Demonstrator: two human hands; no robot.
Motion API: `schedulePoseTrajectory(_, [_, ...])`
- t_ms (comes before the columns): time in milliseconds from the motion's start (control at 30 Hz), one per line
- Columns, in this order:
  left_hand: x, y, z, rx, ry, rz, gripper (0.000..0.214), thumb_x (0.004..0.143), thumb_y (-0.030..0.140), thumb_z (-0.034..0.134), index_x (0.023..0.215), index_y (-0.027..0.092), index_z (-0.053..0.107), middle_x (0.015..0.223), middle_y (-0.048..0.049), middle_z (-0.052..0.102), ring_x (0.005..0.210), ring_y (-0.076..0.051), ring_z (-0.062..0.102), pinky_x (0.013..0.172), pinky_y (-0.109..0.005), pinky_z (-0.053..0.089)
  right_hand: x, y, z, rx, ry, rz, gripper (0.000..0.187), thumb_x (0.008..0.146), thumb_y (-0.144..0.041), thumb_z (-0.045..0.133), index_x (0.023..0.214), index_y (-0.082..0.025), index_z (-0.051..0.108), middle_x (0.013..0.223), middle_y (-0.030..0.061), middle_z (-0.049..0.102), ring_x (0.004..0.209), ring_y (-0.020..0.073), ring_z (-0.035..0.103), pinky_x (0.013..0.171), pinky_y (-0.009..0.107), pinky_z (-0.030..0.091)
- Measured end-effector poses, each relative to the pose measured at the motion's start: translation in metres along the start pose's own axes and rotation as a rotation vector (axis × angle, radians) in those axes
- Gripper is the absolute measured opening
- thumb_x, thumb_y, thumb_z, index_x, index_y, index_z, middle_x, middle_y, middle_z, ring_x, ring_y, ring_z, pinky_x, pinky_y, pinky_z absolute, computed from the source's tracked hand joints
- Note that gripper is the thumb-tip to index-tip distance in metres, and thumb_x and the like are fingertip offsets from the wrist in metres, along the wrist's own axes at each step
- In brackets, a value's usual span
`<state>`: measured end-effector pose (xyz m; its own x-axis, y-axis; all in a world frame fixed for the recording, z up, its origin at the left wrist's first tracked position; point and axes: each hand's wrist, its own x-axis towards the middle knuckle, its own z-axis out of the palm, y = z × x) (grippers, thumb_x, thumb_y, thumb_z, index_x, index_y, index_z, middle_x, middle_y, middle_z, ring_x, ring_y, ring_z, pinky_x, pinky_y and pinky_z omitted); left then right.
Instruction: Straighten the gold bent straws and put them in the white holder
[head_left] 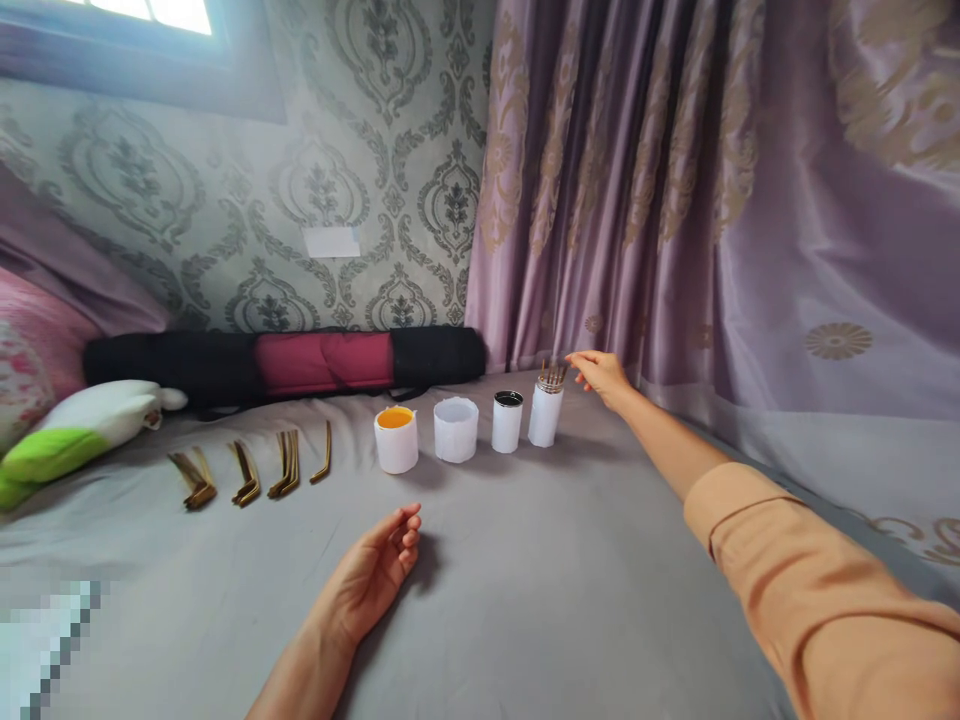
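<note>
My right hand is stretched out at the far right of the row of containers. Its fingertips come together in a pinch right beside the tops of several thin golden-brown sticks, which stand in a white-wrapped can. Whether a stick is between the fingers is too small to make out. My left hand hovers over the grey sheet with its palm turned up, fingers loosely curled and nothing in them. Left of the containers lie bent golden metal straws: three bundles and one single straw.
Beside the can stand a white-wrapped can with a dark inside, a white tub and a white-wrapped tub with an orange inside. A black and maroon roll lies along the wall. A green-and-white plush is at left; a purple curtain hangs behind.
</note>
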<state>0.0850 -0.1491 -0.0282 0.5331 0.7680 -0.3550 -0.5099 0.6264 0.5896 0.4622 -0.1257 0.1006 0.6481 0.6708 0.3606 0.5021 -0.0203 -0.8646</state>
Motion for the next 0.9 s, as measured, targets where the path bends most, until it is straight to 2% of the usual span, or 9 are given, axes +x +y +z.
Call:
schedulePoseTrajectory(233, [-0.002,0.000,0.001,-0.004,0.002,0.007,0.016,0.076,0.010,0.052,0.092,0.006,0.056,0.074,-0.0049,0.052,0.055,-0.006,0.048,0.045,-0.017,0.043,-0.010,0.005,-0.001,0.100,0.156,0.059,0.022,0.074,-0.025,0.046,0.084,-0.013,0.062,0.068,0.0033,0.060,0.041,0.0044,0.048,0.032,0.013,0.033])
schedulePoseTrajectory(433, [-0.001,-0.001,0.001,-0.011,-0.002,0.013,0.015,0.077,0.010,0.051,0.090,0.007,0.056,0.073,-0.0048,0.052,0.055,-0.006,0.047,0.045,-0.017,0.043,-0.037,0.013,0.008,0.209,0.210,0.108,0.018,0.077,-0.025,0.042,0.076,-0.015,0.057,0.060,0.0007,0.055,0.042,0.0057,0.048,0.033,0.014,0.035])
schedulePoseTrajectory(633, [-0.001,-0.001,0.000,-0.009,-0.005,0.011,0.013,0.077,0.010,0.051,0.088,0.008,0.056,0.073,-0.0044,0.053,0.055,-0.006,0.048,0.045,-0.017,0.043,-0.080,0.024,0.027,0.397,0.100,0.270,0.019,0.079,-0.029,0.041,0.071,-0.017,0.053,0.058,0.0005,0.055,0.043,0.0075,0.049,0.035,0.016,0.037])
schedulePoseTrajectory(900, [-0.002,-0.001,-0.001,-0.001,0.001,0.003,0.013,0.075,0.009,0.053,0.088,0.008,0.057,0.073,-0.0043,0.054,0.055,-0.006,0.049,0.044,-0.017,0.043,-0.127,0.027,0.056,0.532,-0.076,0.449,0.017,0.075,-0.031,0.046,0.068,-0.017,0.053,0.057,-0.0002,0.056,0.044,0.0079,0.051,0.040,0.019,0.039])
